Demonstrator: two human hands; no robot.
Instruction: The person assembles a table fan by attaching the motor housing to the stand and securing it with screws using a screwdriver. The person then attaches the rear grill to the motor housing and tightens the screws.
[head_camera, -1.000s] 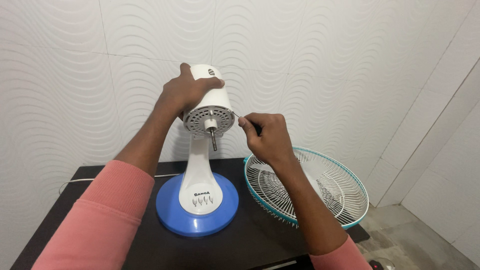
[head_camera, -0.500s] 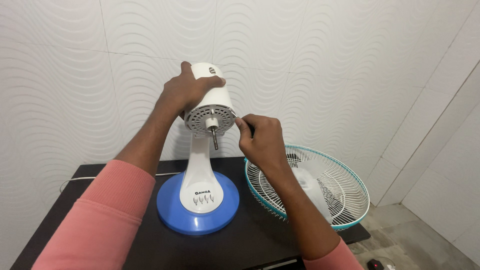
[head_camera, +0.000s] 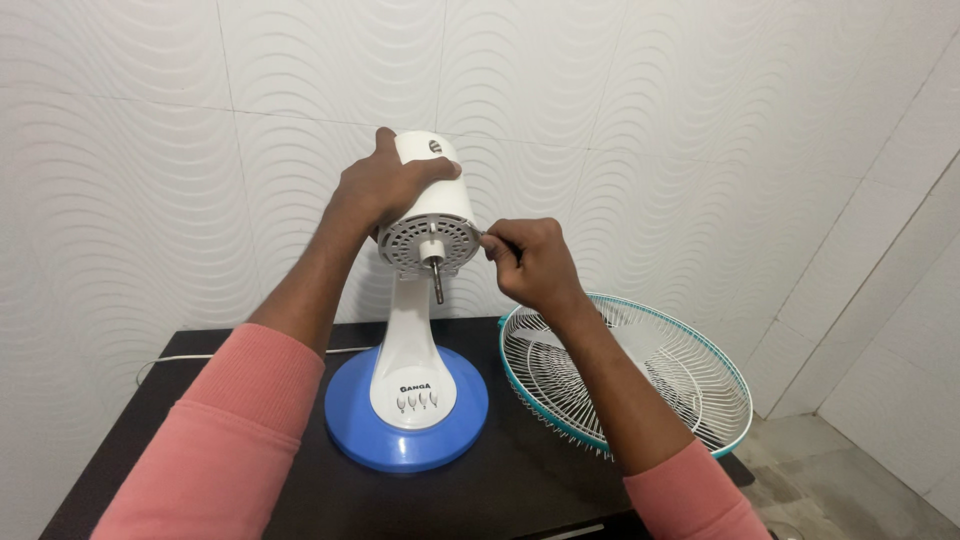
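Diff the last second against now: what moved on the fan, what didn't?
The right hand closed in with its thin tool: the tip, a short way off the motor housing's right edge a second ago, now sits against it. The left hand kept its grip on top of the housing. The blue fan base and the wire guard stayed on the black table; the overall shift looks like camera movement.

Two bare hands, left hand (head_camera: 385, 185) and right hand (head_camera: 530, 262), no rings, no watch, no gloves. Long pink sleeves (head_camera: 225, 440) on both arms, soft and plain, pushed up past the wrists. Thick folded cuff at each sleeve end.
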